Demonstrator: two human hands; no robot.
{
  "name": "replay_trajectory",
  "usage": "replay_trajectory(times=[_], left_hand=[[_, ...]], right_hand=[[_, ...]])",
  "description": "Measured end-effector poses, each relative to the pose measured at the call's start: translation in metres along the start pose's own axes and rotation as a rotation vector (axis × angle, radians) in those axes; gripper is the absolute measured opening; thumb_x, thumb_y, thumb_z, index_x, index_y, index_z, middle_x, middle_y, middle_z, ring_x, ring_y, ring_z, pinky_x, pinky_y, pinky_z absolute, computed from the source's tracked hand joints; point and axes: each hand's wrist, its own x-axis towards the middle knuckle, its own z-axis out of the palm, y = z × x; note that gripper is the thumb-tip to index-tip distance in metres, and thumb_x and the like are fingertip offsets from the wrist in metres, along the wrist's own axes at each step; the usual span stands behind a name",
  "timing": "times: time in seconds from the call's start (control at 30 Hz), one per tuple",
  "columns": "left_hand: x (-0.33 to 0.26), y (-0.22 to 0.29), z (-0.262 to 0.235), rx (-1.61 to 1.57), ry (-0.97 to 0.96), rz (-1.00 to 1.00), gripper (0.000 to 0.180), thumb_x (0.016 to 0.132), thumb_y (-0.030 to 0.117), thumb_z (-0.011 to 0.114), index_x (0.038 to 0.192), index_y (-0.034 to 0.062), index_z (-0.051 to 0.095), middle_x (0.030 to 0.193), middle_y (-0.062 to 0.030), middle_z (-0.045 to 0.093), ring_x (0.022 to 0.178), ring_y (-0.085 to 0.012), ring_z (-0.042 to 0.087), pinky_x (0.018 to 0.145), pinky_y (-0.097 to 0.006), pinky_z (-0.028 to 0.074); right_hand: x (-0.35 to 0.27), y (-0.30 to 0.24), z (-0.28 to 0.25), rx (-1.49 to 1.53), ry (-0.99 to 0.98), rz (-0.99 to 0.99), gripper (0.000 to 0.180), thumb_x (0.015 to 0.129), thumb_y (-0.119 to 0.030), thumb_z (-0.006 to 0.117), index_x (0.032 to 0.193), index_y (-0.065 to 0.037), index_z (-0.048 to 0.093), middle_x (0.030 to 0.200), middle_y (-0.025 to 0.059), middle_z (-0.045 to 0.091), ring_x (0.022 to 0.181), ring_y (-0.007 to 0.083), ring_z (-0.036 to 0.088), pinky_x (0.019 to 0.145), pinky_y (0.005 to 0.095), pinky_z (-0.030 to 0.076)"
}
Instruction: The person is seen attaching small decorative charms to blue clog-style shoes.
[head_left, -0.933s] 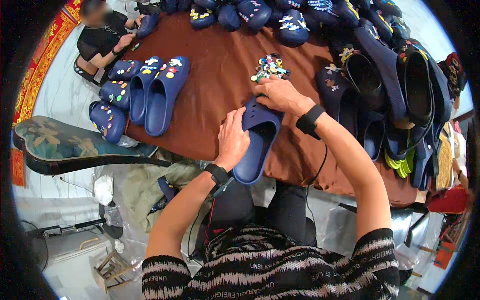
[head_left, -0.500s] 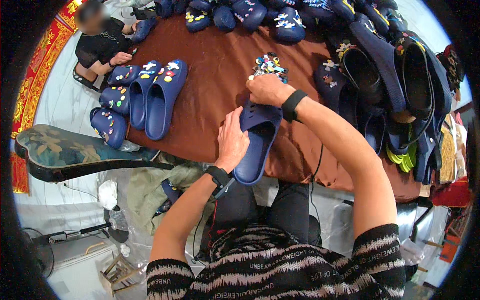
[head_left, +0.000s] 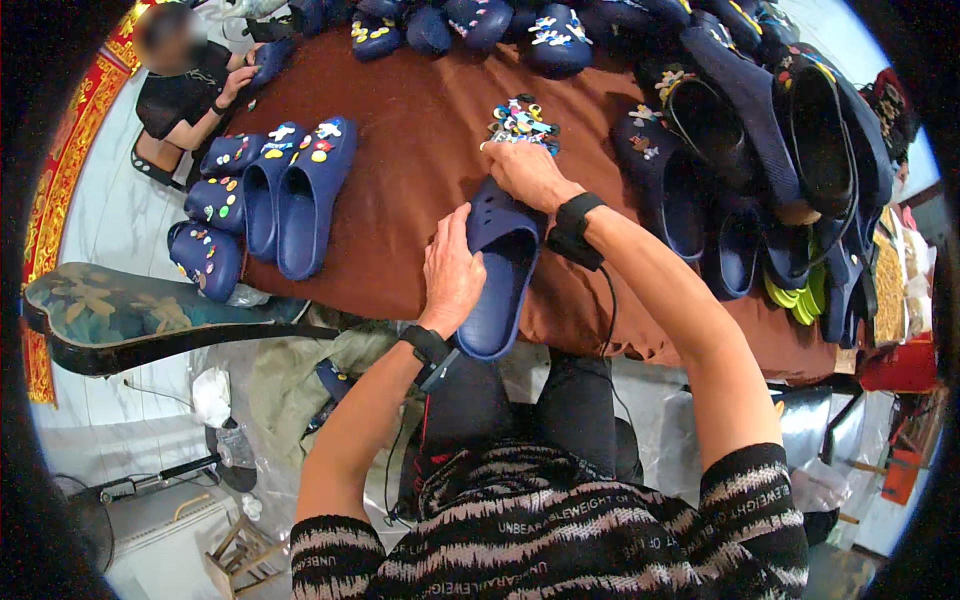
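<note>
A navy blue clog [head_left: 494, 300] rests near the table's front edge, heel toward me, with holes showing in its upper. My left hand [head_left: 452, 275] is closed on its left side, fingers along the upper. Over the clog's toe end, my right hand [head_left: 532, 176] is bent with its fingers drawn together at the near edge of a pile of small colourful shoe charms [head_left: 524, 122]. What those fingers hold, if anything, is too small to make out. My right hand and wrist hide part of the clog's toe.
Several charm-decorated clogs [head_left: 315, 205] stand at the left. More navy clogs [head_left: 558, 42] line the far edge, and a tall heap of clogs [head_left: 760, 130] fills the right. A co-worker [head_left: 185, 95] handles a clog at the far left. A padded bench [head_left: 160, 310] juts in beside the brown-covered table [head_left: 400, 140].
The view has shifted slightly. More holes of the clog show beside my right hand, which stays by the charms. The co-worker's lower hand has moved up to the clog they hold.
</note>
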Motion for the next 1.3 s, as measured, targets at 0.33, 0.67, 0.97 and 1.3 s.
replay_trajectory(times=[0.33,0.67,0.97,1.3], left_hand=[[0.002,-0.001,-0.003,-0.006,-0.032,0.036,0.065,0.078,-0.002,0.065,0.139,0.0062,0.045,0.136,-0.0179,0.049,0.124,-0.0406,0.049,0.105,-0.048,0.04],[0.0,-0.006,-0.004,0.038,-0.013,0.129,0.067,0.077,-0.002,0.066,0.14,0.0072,0.045,0.137,-0.0171,0.045,0.125,-0.0402,0.048,0.105,-0.049,0.04],[0.003,-0.002,-0.004,0.021,-0.03,0.103,0.066,0.078,-0.001,0.067,0.14,0.0088,0.045,0.137,-0.0181,0.047,0.126,-0.0405,0.048,0.105,-0.049,0.04],[0.002,-0.006,-0.003,0.013,-0.023,0.169,0.064,0.079,-0.002,0.065,0.139,0.0051,0.045,0.136,-0.0189,0.047,0.124,-0.0413,0.049,0.104,-0.049,0.041]], right_hand=[[0.013,0.05,-0.016,0.284,0.258,0.25,0.021,0.093,-0.014,0.049,0.105,-0.008,0.066,0.099,0.0212,0.071,0.096,0.0453,0.065,0.086,0.0541,0.049],[0.006,0.032,-0.039,0.009,-0.072,0.095,0.017,0.09,-0.02,0.063,0.097,-0.005,0.071,0.097,0.023,0.069,0.092,0.0418,0.066,0.082,0.0517,0.05],[-0.011,0.025,-0.04,-0.33,-0.193,-0.193,0.014,0.086,-0.015,0.063,0.085,-0.002,0.068,0.083,0.0184,0.069,0.081,0.0357,0.069,0.072,0.0465,0.055],[-0.006,0.006,-0.039,-0.534,-0.205,-0.382,0.017,0.085,-0.011,0.06,0.076,-0.004,0.072,0.076,0.0148,0.072,0.07,0.0296,0.073,0.06,0.0426,0.059]])
